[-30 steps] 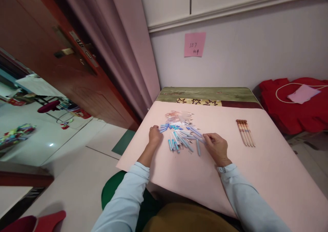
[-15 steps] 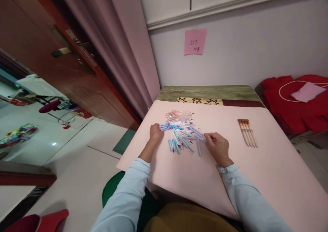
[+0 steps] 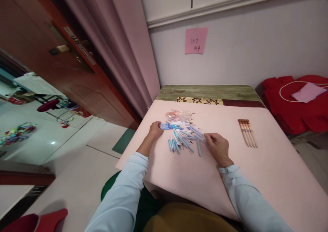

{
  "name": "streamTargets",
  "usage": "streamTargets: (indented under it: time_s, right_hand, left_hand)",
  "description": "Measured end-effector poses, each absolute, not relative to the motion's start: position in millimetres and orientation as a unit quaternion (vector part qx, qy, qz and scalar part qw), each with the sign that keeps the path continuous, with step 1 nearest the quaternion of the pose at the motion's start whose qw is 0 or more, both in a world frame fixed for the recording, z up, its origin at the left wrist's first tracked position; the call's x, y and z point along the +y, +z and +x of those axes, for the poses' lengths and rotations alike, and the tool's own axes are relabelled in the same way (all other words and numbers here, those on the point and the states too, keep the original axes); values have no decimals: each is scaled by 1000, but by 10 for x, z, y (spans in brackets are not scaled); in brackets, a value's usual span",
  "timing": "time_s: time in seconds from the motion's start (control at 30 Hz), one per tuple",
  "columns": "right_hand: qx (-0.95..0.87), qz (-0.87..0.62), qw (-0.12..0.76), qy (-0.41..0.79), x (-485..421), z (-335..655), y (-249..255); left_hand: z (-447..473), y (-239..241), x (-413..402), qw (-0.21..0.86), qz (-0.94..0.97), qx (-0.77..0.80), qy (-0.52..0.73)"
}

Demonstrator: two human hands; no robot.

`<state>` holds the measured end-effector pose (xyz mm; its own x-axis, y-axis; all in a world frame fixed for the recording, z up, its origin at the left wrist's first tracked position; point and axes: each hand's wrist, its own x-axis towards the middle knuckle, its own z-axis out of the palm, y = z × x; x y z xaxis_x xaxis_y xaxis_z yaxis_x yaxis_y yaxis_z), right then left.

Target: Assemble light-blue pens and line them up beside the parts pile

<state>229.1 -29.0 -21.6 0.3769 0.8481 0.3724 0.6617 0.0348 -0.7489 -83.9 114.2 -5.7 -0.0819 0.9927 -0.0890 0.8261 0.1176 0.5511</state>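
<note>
Pen parts lie in a loose pile on the pink-covered table. At the left of the pile, my left hand (image 3: 155, 129) is closed, thumb and fingers at the outer ends of several blue pen barrels (image 3: 166, 126). Across from it, my right hand (image 3: 218, 148) pinches the end of a lavender pen barrel (image 3: 196, 138). Between the hands are white refills (image 3: 177, 138) with dark tips. Light-blue pen parts (image 3: 174, 145) lie nearest me, and peach pen parts (image 3: 176, 116) at the back. A single grey-blue barrel (image 3: 199, 148) rests just left of my right hand.
Several assembled pens (image 3: 247, 133) with brown tops lie side by side on the pink sheet (image 3: 271, 170) at right. A red cloth (image 3: 292, 105) covers something beyond the table. A wooden door (image 3: 77, 71) and pink curtain (image 3: 128, 54) stand at left. Behind is a wall with a pink note (image 3: 196, 41).
My left hand has shifted very slightly, and its forearm a little to the left. The right hand and the pen parts look the same.
</note>
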Motion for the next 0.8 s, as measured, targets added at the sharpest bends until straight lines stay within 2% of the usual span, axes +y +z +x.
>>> streamTargets:
  time_s: [0.43, 0.7, 0.8]
  right_hand:
    - [-549, -686, 466, 97, -296, 2315, -218]
    - [-555, -683, 465, 97, -290, 2303, -166]
    - [-558, -682, 463, 99, -304, 2290, -136]
  left_hand:
    - [-766, -31, 699, 219, 564, 749, 270]
    - [-587, -57, 145, 301, 588, 691, 293]
    - [-514, -88, 11, 283, 589, 681, 331]
